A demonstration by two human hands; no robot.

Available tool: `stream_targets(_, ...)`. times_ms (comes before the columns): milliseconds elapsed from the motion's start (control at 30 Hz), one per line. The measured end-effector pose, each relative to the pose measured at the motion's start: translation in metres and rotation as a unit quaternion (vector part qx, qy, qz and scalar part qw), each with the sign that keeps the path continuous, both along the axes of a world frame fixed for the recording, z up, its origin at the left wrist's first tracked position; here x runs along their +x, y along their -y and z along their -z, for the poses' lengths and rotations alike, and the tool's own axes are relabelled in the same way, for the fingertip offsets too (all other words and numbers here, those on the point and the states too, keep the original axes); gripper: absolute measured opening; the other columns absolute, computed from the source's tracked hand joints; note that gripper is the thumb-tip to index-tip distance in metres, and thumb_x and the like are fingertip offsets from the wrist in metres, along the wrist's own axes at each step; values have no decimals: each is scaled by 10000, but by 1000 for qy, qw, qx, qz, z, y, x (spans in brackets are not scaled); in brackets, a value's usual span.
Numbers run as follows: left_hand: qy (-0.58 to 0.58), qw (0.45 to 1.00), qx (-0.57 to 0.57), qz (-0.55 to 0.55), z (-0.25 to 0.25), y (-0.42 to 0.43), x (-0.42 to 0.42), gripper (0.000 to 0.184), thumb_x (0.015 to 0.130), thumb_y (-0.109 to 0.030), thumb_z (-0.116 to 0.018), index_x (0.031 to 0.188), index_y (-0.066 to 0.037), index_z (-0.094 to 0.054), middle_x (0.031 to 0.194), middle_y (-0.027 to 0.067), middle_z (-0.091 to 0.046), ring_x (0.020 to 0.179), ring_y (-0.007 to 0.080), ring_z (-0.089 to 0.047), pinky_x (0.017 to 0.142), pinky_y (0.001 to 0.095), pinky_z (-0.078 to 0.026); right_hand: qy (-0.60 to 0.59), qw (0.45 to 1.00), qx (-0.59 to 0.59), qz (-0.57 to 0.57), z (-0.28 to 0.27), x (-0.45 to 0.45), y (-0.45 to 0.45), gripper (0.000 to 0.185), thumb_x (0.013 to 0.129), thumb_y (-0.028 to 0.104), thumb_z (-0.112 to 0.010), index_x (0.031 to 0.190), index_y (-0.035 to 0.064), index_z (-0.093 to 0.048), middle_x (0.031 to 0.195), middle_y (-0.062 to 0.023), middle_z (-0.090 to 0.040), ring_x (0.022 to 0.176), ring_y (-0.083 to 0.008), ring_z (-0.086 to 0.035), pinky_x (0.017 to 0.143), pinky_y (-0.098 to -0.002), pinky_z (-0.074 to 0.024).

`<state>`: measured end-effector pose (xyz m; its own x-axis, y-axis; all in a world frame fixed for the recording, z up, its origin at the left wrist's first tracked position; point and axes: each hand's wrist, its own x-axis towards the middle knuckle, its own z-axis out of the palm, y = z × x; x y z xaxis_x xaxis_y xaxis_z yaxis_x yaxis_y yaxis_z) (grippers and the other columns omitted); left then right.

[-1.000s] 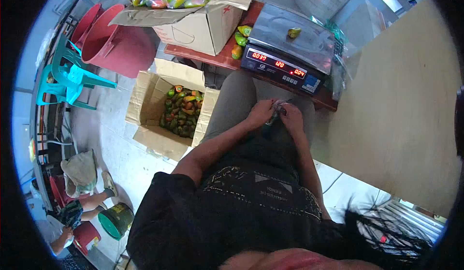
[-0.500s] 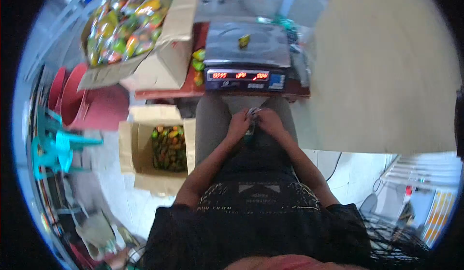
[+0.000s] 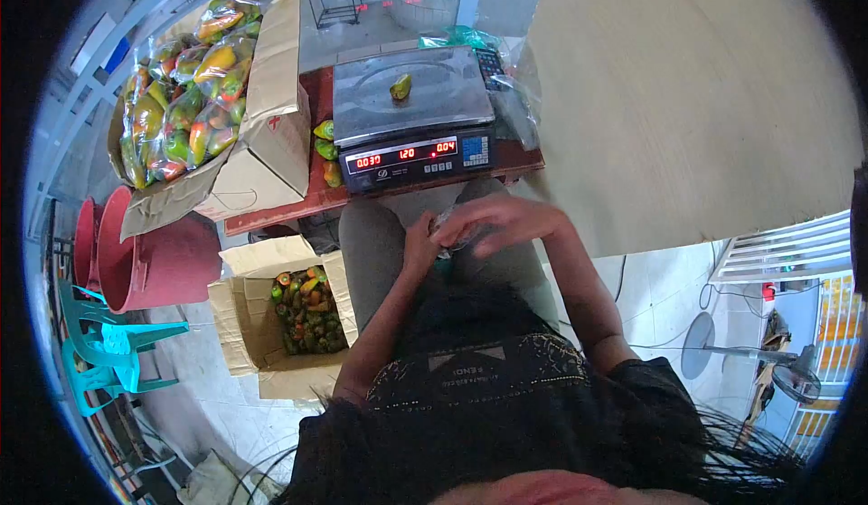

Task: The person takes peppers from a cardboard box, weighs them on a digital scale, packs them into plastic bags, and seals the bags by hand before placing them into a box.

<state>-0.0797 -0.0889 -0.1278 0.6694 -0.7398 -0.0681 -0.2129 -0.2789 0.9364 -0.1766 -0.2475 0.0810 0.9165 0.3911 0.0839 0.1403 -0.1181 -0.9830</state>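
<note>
Over my lap, my left hand (image 3: 422, 243) is closed round the gathered part of a clear plastic bag (image 3: 445, 234). My right hand (image 3: 500, 222) is beside it with its fingers spread, slightly blurred, over the bag's right side. What the bag contains is mostly hidden. In front of my knees a digital scale (image 3: 416, 154) shows red digits, and one green pepper (image 3: 400, 87) lies on its metal plate. A few loose peppers (image 3: 326, 149) sit left of the scale on the red-brown table (image 3: 298, 207).
A carton (image 3: 262, 161) full of bagged peppers stands at the table's left. Below it, an open carton (image 3: 237, 329) on the floor holds loose peppers. Red tubs (image 3: 167, 261) and a teal chair (image 3: 136, 338) are at left, a wooden board (image 3: 669, 98) at right, a fan (image 3: 796, 374) beyond.
The view has turned, shifting the scale and cartons left. My right hand has moved from a closed hold beside my left hand to spread fingers. My left hand keeps hold of the bag.
</note>
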Motion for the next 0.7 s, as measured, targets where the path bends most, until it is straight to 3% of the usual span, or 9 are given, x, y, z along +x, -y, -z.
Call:
stream_targets(33,17,1000,-2,-6,4,2,0,213,870,-138,-571,1023,9,-556,910,226,-618,878,391,-613,740,422,-462,18,988,154,-30,-6,1,6,534,833,347,-679,1234,13,-564,994,-151,-650,878,-256,-649,802,-365,-520)
stream_targets(100,24,1000,9,-14,8,-2,-1,204,877,-140,-563,1015,10,-554,891,227,-608,853,388,-605,740,411,-461,60,888,450,-76,-14,-3,21,584,852,386,-669,1243,-29,-544,811,-127,-677,705,-206,-671,706,-308,-525)
stream_targets(200,16,999,36,11,-6,-4,0,200,888,-152,-548,999,14,-551,854,224,-590,809,379,-589,743,398,-459,15,960,253,118,-38,-16,43,651,826,448,-682,1181,-83,-556,664,-87,-650,517,-158,-613,522,-248,-491)
stream_targets(267,23,999,40,24,-15,-2,0,196,897,-153,-537,988,19,-547,829,219,-578,783,369,-579,742,391,-458,223,932,283,-47,-46,-21,46,671,807,462,-707,1141,-103,-569,706,-102,-653,499,-183,-594,479,-278,-485)
stream_targets(333,66,997,10,30,-10,0,0,188,899,-147,-538,979,23,-547,836,216,-585,789,364,-587,742,392,-460,298,901,261,-176,-81,-39,39,637,817,510,-684,1050,-77,-603,674,-84,-607,481,-186,-563,449,-302,-465)
stream_targets(433,74,997,24,21,-5,0,1,187,903,-149,-541,973,24,-553,844,204,-599,792,346,-599,736,391,-463,348,857,210,-317,-130,-57,29,599,834,549,-651,950,-38,-625,649,-67,-558,496,-185,-560,436,-314,-452)
stream_targets(533,81,996,23,17,-4,2,0,205,911,-174,-533,969,20,-562,848,190,-608,787,334,-605,728,387,-465,318,862,218,-328,-134,-59,22,567,835,544,-656,923,-14,-618,671,-67,-563,519,-169,-556,447,-300,-451)
stream_targets(600,75,997,11,22,-3,-3,0,221,916,-193,-524,973,16,-566,849,185,-611,781,332,-605,722,385,-464,295,906,230,-201,-110,-57,21,592,860,575,-598,818,-16,-626,605,-44,-562,505,-146,-559,412,-257,-400)
stream_targets(700,44,999,0,19,-8,1,0,231,918,-207,-518,983,9,-567,846,187,-607,766,337,-596,712,390,-460,105,963,108,223,-84,-60,1,458,885,465,-604,792,17,-578,662,-47,-557,530,-213,-550,472,-312,-438)
